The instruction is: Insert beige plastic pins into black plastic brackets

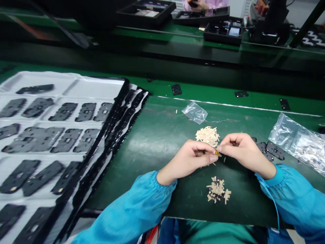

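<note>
My left hand (194, 156) pinches a small amber-coloured piece (216, 153) between thumb and fingers. Close against it, my right hand (240, 149) is closed too, its thumb and forefinger meeting at the same piece; whether it holds a separate bit is too small to tell. Just behind the fingertips lies a heap of small cream-coloured pieces (207, 135), partly covered by my hands. Nearer my body is a second pile of cream and dark strips (218, 190). Flat black plastic parts (275, 150) lie beside my right hand, some hidden behind it.
Stacked white trays (99, 81) on the left hold many black parts (65, 112). A clear bag (195, 112) lies behind the heap, and a filled plastic bag (308, 147) is at right. Across the bench are black bins (223, 32) and a person's hand (200, 5).
</note>
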A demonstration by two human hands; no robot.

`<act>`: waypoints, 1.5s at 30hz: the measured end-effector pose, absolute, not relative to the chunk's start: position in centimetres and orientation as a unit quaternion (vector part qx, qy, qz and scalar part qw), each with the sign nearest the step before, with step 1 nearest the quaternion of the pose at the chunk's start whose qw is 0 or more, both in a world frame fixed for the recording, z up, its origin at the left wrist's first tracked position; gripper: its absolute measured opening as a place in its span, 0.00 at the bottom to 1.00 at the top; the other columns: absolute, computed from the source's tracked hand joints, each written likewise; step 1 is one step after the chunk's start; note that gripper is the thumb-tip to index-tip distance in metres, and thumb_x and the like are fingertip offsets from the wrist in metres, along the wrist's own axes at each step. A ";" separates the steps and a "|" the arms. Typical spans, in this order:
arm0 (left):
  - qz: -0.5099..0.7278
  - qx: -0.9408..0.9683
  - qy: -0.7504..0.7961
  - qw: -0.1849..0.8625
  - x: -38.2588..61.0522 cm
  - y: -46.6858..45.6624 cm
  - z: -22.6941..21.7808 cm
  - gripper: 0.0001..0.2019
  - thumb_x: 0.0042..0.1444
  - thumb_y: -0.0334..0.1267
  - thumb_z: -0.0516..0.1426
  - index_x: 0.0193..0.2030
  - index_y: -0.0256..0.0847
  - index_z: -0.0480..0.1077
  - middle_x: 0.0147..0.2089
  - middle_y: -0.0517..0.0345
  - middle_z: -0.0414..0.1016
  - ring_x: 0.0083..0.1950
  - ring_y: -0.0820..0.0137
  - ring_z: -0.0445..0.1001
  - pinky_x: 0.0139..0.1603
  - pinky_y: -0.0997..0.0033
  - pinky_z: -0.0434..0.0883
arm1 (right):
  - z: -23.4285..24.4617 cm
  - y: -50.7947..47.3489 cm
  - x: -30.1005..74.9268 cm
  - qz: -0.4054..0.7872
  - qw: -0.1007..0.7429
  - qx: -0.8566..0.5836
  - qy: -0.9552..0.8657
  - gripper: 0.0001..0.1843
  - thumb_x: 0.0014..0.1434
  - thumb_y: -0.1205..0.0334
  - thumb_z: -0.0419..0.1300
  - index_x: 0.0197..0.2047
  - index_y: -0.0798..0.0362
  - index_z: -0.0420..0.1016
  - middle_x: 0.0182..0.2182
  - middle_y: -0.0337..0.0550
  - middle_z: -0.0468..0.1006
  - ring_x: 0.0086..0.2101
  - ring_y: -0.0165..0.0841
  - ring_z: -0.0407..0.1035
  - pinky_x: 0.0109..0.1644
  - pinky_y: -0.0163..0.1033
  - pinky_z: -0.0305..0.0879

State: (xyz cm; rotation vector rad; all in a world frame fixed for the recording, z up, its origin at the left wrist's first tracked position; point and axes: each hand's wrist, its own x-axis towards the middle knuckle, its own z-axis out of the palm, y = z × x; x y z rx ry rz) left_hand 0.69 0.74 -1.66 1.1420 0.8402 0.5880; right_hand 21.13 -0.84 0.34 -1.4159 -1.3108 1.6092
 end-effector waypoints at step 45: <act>0.225 0.379 0.298 0.847 0.5 1.2 -2.6 0.30 0.47 0.28 0.63 0.60 0.45 0.73 0.49 0.53 0.71 0.44 0.68 0.71 0.32 0.78 0.72 | 0.7 -1.9 21.8 -0.017 0.323 -0.283 -0.903 0.02 0.64 0.67 0.66 0.38 0.55 0.80 0.32 0.43 0.83 0.29 0.34 0.66 0.31 0.41 0.64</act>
